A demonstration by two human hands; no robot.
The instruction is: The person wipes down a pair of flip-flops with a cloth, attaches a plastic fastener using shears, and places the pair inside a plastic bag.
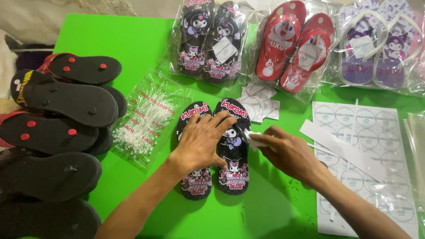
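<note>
A pair of small black flip-flops (232, 170) with cartoon prints lies side by side on the green table (137, 44). My left hand (201, 139) rests flat across both of them, fingers spread. My right hand (283, 148) sits just right of the pair and pinches a small white paper tag (252, 139) against the right flip-flop's edge.
A stack of black flip-flops turned sole-up (57, 128) fills the left side. A clear bag of white plastic loop pins (148, 119) lies beside it. Bagged flip-flop pairs, black (212, 40), red (292, 44) and purple (376, 44), line the far edge. Round tags (261, 99) and a sticker sheet (367, 163) lie at right.
</note>
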